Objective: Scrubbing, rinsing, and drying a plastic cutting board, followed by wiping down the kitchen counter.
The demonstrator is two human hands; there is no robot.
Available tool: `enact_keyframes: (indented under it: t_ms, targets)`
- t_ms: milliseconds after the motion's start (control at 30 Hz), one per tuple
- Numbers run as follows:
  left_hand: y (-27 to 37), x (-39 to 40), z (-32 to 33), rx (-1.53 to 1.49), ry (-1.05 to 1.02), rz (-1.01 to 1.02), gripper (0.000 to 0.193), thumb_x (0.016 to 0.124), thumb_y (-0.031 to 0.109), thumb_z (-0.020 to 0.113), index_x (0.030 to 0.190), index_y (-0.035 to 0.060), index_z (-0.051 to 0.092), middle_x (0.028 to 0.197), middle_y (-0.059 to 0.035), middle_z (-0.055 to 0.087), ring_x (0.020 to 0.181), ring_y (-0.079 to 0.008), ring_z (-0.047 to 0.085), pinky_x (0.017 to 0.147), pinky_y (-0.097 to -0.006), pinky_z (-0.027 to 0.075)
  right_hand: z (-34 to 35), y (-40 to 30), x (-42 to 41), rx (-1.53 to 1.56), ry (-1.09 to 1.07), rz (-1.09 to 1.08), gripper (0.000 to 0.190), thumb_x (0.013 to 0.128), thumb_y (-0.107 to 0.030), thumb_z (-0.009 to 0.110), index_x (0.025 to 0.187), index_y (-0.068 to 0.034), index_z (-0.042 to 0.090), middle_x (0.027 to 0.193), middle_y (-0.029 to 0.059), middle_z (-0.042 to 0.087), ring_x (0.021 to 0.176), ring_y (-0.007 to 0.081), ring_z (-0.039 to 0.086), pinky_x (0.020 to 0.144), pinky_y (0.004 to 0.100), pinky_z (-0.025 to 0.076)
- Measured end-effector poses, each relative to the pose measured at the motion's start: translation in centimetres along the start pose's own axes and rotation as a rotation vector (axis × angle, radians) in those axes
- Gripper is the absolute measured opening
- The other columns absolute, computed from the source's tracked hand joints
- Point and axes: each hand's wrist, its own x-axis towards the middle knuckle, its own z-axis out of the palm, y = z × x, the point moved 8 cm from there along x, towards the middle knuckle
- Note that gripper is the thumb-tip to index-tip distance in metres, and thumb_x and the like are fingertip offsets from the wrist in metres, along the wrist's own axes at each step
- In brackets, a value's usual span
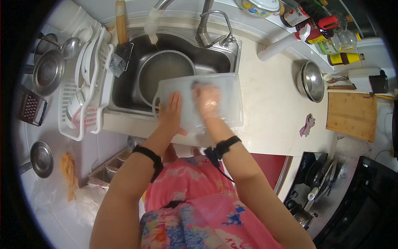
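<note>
A translucent white plastic cutting board [231, 102] with a handle loop at its left end lies across the sink's right front part and the counter edge. My left hand [171, 113] presses on its left part with the fingers apart. On the middle of the board is my right hand [207, 99], blurred, with its fingers curled over a small dark thing that is mostly hidden. Behind the board, a round metal basin [168, 68] with cloudy water stands in the steel sink [124, 93]. A cloth-like sleeve [153, 26] hangs from a faucet above the basin.
A white dish rack [93, 93] with plates and bowls stands left of the sink. Nested metal bowls [312, 81], a pink cloth [307, 125] and a wooden cutting board [351, 115] are at the right. Bottles [295, 15] line the back right ledge. A second faucet [204, 34] rises behind the sink.
</note>
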Motion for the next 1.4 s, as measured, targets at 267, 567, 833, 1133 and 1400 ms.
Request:
enact_keyframes:
  t_ms: [267, 567, 833, 1133, 1400]
  targets:
    - [0.0, 0.1, 0.2, -0.034, 0.051, 0.017, 0.149, 0.044, 0.051, 0.090, 0.153, 0.0013, 0.002, 0.162, -0.0104, 0.001, 0.150, -0.0258, 0.005, 0.114, -0.0598, 0.021, -5.0, 9.3, 5.0, -0.069, 0.111, 0.386, 0.011, 0.078, -0.020, 0.067, 0.083, -0.012, 0.073, 0.079, 0.0102, 0.069, 0.078, 0.0293, 0.065, 0.072, 0.0430, 0.047]
    - [-0.2, 0.1, 0.6, -0.009, 0.012, 0.010, 0.149, 0.044, 0.053, 0.090, 0.153, 0.0019, 0.002, 0.162, -0.0097, 0.001, 0.149, -0.0255, 0.005, 0.114, -0.0593, 0.023, -2.4, 7.7, 3.5, -0.044, -0.118, 0.298, 0.009, 0.083, -0.022, 0.064, 0.083, -0.017, 0.072, 0.085, 0.0088, 0.070, 0.087, 0.0260, 0.064, 0.084, 0.0410, 0.043]
    - [0.2, 0.2, 0.1, -0.013, 0.036, 0.018, 0.147, 0.043, 0.052, 0.089, 0.152, 0.0016, 0.006, 0.162, -0.0098, 0.003, 0.149, -0.0254, 0.005, 0.114, -0.0588, 0.024, 0.3, -1.2, 2.2, -0.035, 0.124, -0.089, 0.013, 0.082, -0.024, 0.067, 0.076, -0.014, 0.072, 0.077, 0.0101, 0.069, 0.078, 0.0285, 0.066, 0.073, 0.0441, 0.048]
    - [-0.8, -0.4, 0.8, -0.072, 0.126, 0.078, 0.150, 0.044, 0.055, 0.089, 0.152, 0.0003, 0.001, 0.160, -0.0172, 0.002, 0.149, -0.0341, 0.005, 0.115, -0.0594, 0.021, -6.0, 11.3, 3.5, -0.175, 0.113, 0.171, 0.014, 0.079, -0.029, 0.072, 0.089, -0.018, 0.074, 0.088, 0.0057, 0.071, 0.083, 0.0284, 0.065, 0.079, 0.0415, 0.050]
    - [-6.3, -3.4, 2.3, -0.593, 0.535, -0.077, 0.142, 0.049, 0.049, 0.089, 0.154, 0.0059, 0.004, 0.156, -0.0312, 0.002, 0.143, -0.0466, 0.017, 0.114, -0.0523, 0.024, -7.6, 10.8, 3.4, -0.166, 0.076, 0.185, 0.016, 0.079, -0.027, 0.073, 0.092, -0.018, 0.074, 0.091, 0.0048, 0.072, 0.086, 0.0270, 0.065, 0.080, 0.0403, 0.051]
